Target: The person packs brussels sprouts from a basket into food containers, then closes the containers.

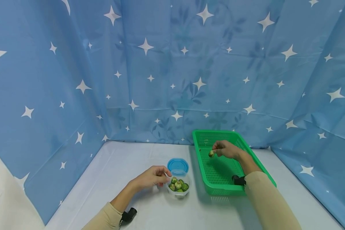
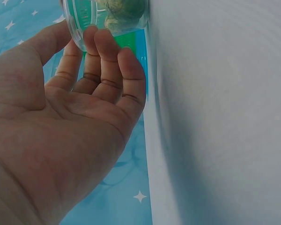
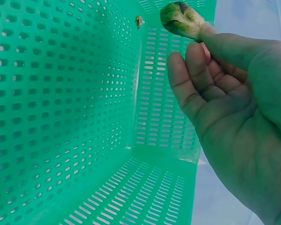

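My right hand (image 1: 227,150) pinches a Brussels sprout (image 1: 211,153) between thumb and fingertips, above the floor of a green perforated basket (image 1: 202,179). In the right wrist view the sprout (image 3: 180,21) shows a pale cut end and darkened outer leaves. On the left, my left hand (image 1: 153,176) holds the near-left rim of a small clear plastic container (image 1: 187,177) with thumb and fingertips. Several Brussels sprouts (image 1: 178,184) lie inside this container. The left wrist view shows the fingers (image 2: 107,51) curled up against the container's rim (image 2: 75,28).
A round blue lid (image 1: 178,165) lies on the white table (image 1: 149,210) just behind the container. Inside the basket, a small brownish scrap (image 3: 139,21) sits by the wall. A blue curtain with white stars (image 1: 161,95) hangs behind the table.
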{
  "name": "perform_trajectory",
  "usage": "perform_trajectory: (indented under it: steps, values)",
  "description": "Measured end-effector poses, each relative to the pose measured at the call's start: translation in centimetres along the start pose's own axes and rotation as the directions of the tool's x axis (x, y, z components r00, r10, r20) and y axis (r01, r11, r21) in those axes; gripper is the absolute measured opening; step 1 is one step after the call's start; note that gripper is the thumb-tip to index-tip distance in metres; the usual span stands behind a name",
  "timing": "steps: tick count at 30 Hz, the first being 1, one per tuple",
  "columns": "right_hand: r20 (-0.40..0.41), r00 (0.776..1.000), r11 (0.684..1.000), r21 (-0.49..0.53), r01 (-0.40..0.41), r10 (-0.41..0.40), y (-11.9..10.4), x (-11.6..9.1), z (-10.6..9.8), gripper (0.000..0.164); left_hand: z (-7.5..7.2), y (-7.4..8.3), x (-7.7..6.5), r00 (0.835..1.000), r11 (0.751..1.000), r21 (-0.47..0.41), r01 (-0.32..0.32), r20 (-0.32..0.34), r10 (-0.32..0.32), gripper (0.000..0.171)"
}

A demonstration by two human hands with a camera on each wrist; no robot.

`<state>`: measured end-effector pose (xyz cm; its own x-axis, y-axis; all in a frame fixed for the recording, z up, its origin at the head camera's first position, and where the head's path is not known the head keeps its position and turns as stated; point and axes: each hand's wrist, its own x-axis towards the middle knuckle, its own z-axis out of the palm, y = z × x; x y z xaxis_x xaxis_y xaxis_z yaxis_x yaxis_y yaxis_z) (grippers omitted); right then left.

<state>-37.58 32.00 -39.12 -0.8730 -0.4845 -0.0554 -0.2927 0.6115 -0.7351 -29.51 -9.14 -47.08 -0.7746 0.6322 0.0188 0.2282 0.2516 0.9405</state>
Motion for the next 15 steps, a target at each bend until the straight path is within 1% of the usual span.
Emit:
perform_trajectory:
  steps: [7,15]
  values:
    - [-0.027,0.997,0.997,-0.031,0.071,-0.071,-0.5,0.2,-0.2,0.019,-0.1,0.0,0.0,1.0,1.0,0.001,-0.002,0.002,0.002,0.022]
    - [-0.069,0.991,0.991,-0.081,0.108,-0.113,-1.7,0.6,-0.3,0.017,-0.1,0.0,0.1,1.0,1.0,-0.001,-0.011,0.003,0.011,0.023]
